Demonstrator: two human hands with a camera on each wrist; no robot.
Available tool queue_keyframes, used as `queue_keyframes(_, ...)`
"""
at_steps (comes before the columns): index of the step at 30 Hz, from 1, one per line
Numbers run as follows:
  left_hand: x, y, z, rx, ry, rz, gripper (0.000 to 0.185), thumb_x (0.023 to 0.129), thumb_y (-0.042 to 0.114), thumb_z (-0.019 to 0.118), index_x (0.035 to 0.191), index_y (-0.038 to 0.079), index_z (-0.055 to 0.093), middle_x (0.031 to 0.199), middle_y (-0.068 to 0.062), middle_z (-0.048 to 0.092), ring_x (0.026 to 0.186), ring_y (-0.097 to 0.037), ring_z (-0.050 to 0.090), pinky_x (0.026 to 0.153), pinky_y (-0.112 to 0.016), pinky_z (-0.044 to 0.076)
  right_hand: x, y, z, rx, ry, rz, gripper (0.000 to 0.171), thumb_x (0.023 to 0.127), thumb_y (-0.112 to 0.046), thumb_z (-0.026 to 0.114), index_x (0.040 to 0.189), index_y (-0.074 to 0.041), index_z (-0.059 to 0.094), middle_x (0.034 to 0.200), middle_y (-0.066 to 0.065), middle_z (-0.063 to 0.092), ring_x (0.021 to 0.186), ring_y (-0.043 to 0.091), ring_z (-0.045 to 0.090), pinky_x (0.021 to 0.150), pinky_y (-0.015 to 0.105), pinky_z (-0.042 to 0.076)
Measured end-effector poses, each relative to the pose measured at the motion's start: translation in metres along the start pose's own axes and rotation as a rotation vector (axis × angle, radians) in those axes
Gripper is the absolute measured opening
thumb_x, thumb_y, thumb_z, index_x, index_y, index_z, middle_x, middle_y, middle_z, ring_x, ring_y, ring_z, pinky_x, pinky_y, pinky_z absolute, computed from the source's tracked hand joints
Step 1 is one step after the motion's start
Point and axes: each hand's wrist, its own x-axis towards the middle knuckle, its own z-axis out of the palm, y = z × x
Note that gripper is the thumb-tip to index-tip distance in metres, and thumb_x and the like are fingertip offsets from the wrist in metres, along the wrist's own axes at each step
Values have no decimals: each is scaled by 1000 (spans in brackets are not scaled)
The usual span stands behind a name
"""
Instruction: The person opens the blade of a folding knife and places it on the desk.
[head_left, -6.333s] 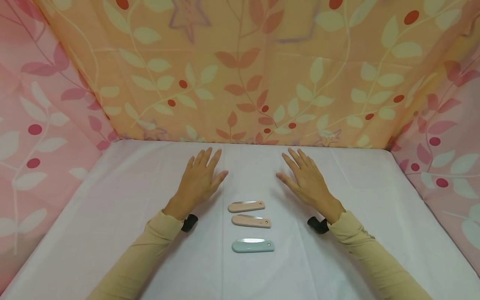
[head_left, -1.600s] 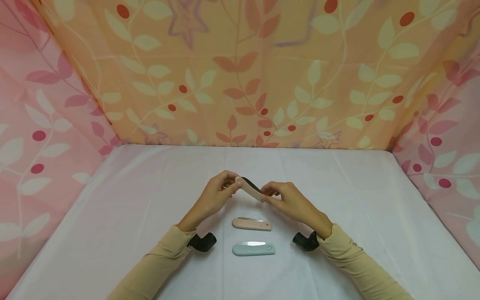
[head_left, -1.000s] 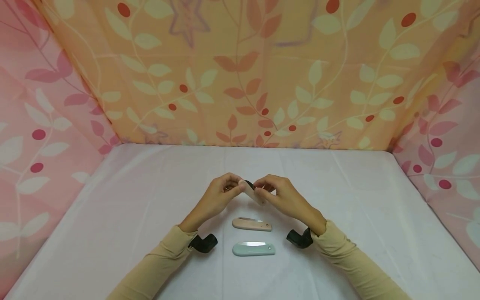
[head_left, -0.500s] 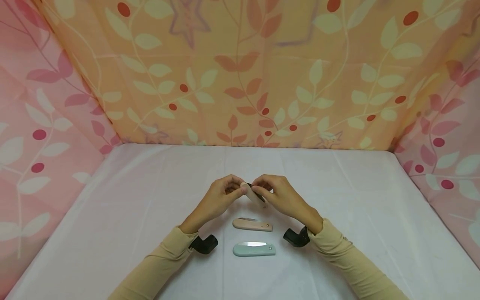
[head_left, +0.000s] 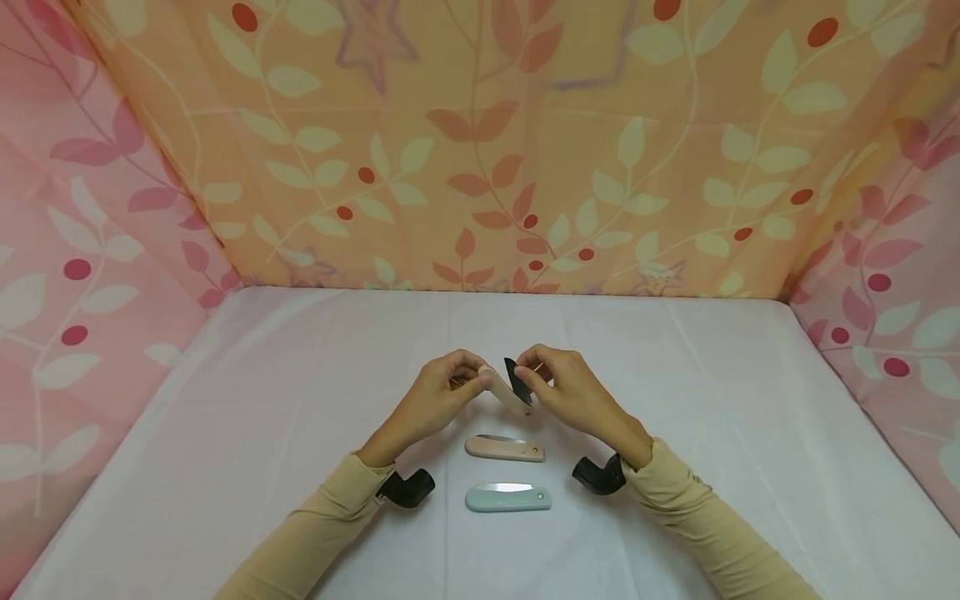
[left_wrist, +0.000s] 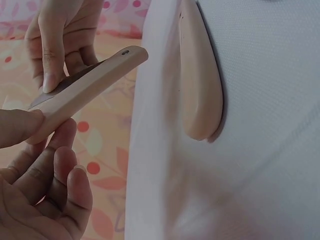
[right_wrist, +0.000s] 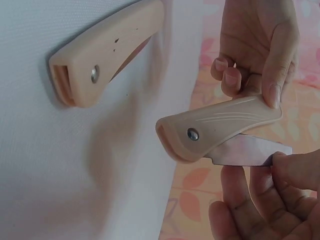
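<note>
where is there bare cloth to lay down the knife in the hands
Bare white cloth spreads left of the left hand and right of the right hand, also behind both toward the patterned backdrop. Crowded: the middle, where the pink knife and green knife lie.

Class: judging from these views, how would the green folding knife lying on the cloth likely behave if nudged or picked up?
The green folding knife lies flat on the white cloth, so it would probably slide, not roll. It looks rigid, small and probably light. Its smooth handle might be slippery.
</note>
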Motion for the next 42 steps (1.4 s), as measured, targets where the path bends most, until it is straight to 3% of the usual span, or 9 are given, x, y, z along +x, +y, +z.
queue_keyframes(10,2,0,-3,28,33,-16,21,96,20,67,111,5,65,98,-8,72,80,-11,60,70,-24,47,-2,2,-6,31,61,49,13,98,-13,62,104,-2,66,92,8,72,78,25,71,68,25,50)
queue_keyframes(20,1,2,-4,39,18,-10,23,98,22,64,111,4,64,96,-9,71,77,-11,57,66,-23,44,-2,3,-4,52,72,78,18,98,-17,62,109,-3,68,95,8,73,81,28,71,73,31,54)
queue_keyframes(23,0,3,-4,47,12,-19,24,97,24,65,111,5,64,95,-9,71,77,-12,57,65,-23,44,-2,2,-3,52,72,79,21,97,-19,64,110,-2,68,96,8,74,80,23,71,74,33,55)
queue_keyframes(31,0,3,-4,103,-30,-3,29,95,22,68,118,5,66,91,-5,73,75,-11,59,67,-25,46,0,1,-2,47,28,61,19,95,-20,68,106,-4,70,95,5,76,75,10,67,69,25,52)
queue_keyframes(36,-1,2,-4,131,-70,17,20,93,22,69,108,9,72,83,-1,67,69,-12,54,60,-21,43,1,0,-2,41,20,26,15,94,-19,69,102,-6,72,92,3,75,73,9,66,68,24,51)
queue_keyframes(42,-3,2,-5,91,-127,31,13,95,22,67,100,11,70,88,-9,74,79,-24,69,66,-24,47,1,0,-3,49,15,5,14,93,-18,70,100,-6,74,91,2,76,73,9,67,69,24,52)
